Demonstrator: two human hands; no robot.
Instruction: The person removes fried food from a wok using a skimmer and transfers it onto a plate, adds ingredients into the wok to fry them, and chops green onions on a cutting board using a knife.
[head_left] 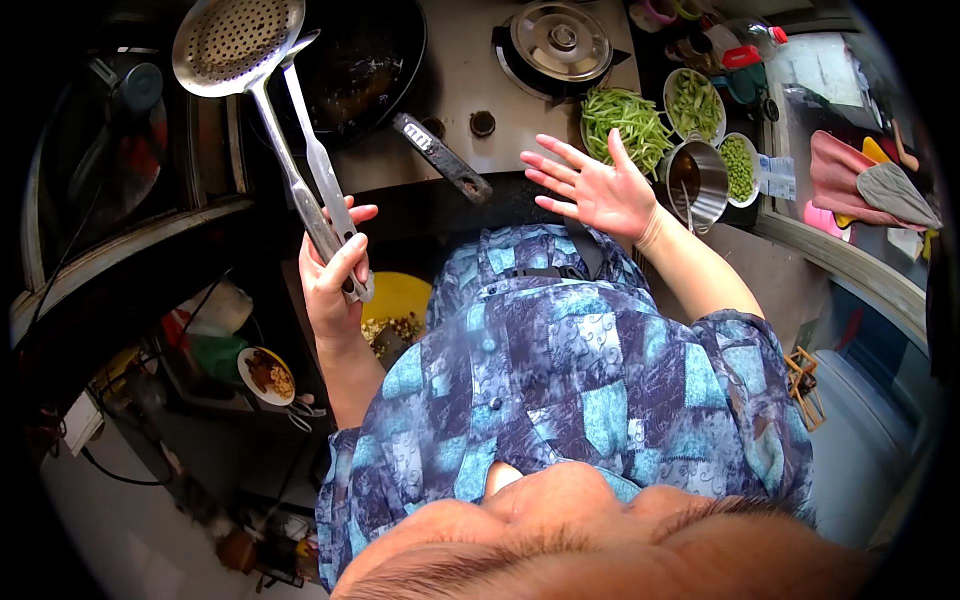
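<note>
Perforated round steel skimmer point(238, 32): in left hand, raised at upper left, bowl partly over the dark wok's left side in view. Contact with wok: can't tell.
Second steel utensil point(318, 165): long flat handle, same grip, beside skimmer handle; head seen edge-on, type unclear.
Left hand point(335, 275): closed around both handles near their ends.
Right hand point(600, 192): wide, palm up, fingers spread, holding nothing; nearest to the green shreds.
Wok point(365, 75): large, round, black, on the stove's left side.
Black handle point(445, 160): white marking, slants from near wok rim to counter edge, between the hands.
Domed steel lid point(562, 42): round knob, right burner.
Green shreds point(625, 125): thin strips, heaped just beyond right hand.
White bowl of cut greens point(694, 104): right of shreds.
Round steel pot point(706, 188): near right wrist, dark liquid, utensil inside.
White bowl of small green pieces point(739, 168): right of steel pot.
Yellow basin point(400, 292): below left hand's level, food scraps inside.
White plate point(250, 375): lower left, brown and pale food on it.
</note>
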